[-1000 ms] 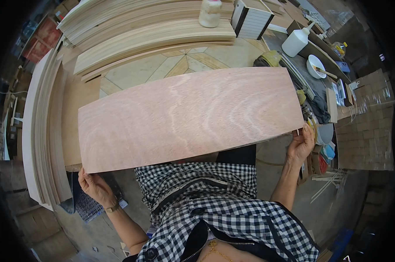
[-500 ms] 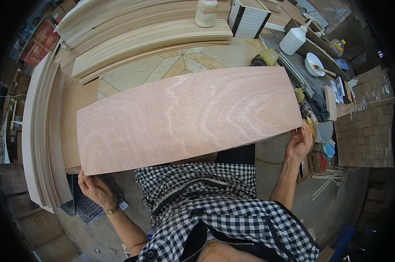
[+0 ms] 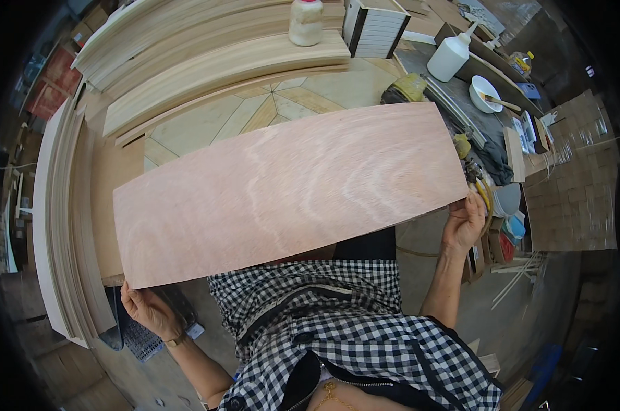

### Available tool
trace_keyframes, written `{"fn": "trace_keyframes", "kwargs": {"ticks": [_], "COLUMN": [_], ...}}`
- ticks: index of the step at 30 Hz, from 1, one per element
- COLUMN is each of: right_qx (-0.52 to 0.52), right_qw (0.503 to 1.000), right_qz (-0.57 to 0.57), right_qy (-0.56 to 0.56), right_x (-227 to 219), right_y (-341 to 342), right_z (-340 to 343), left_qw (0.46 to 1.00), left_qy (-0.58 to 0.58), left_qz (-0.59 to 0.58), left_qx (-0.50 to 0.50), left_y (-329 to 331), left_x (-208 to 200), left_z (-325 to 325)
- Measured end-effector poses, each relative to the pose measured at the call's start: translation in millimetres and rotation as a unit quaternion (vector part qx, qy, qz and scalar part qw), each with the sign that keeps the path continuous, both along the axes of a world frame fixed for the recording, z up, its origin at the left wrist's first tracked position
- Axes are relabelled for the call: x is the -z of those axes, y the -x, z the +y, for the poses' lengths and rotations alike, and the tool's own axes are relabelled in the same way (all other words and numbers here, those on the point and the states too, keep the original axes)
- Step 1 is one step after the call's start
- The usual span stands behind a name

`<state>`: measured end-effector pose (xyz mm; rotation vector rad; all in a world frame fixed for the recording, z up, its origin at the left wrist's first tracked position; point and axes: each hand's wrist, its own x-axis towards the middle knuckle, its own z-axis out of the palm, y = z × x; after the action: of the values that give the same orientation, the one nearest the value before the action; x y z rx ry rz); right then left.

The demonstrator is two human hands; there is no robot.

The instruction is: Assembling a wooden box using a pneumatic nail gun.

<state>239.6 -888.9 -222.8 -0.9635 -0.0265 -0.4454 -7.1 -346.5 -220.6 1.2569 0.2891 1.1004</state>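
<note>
A long, thin plywood panel (image 3: 289, 198) with pinkish wavy grain stretches across the view, held up in front of my body. My left hand (image 3: 149, 314) grips its near left corner, fingers closed on the edge. At the near right corner my right hand (image 3: 465, 222) pinches the panel, with part of the fingers tucked beneath it. The right end sits farther from me than the left end. Part of the worktable (image 3: 186, 140) and its patterned top lies behind and under the panel.
Stacks of wood strips (image 3: 221, 82) lie at the back, and a tall stack of boards (image 3: 70, 226) stands at the left. On the right are a white glue bottle (image 3: 450, 57), a white bowl (image 3: 481, 96) with a brush, and a power tool (image 3: 407, 89). A jar (image 3: 306, 24) stands on the strips.
The panel's left end has dropped slightly toward me with my left hand, so it slants more. My right hand has shifted a little left. The surroundings have moved slightly left in view.
</note>
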Motion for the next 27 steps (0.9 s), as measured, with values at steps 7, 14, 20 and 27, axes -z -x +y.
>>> {"fn": "trace_keyframes", "kwargs": {"ticks": [7,14,20,27], "right_qx": [0.030,0.056,0.127,0.129], "right_qw": [0.999,0.996,0.976,0.957], "right_qz": [0.036,0.071,0.026,-0.032], "right_qy": [0.007,-0.020,0.177,0.258], "right_x": [-10,-20,-26,-27], "right_y": [3,4,9,9], "right_z": [10,25,32,27], "left_qw": [0.995,0.995,0.986,0.952], "left_qy": [0.063,0.055,0.033,-0.108], "left_qz": [0.019,0.042,0.092,0.199], "left_qx": [-0.074,-0.077,-0.135,-0.208], "left_y": [-1,1,2,-7], "left_x": [5,7,6,-24], "left_z": [1,8,15,-23]}}
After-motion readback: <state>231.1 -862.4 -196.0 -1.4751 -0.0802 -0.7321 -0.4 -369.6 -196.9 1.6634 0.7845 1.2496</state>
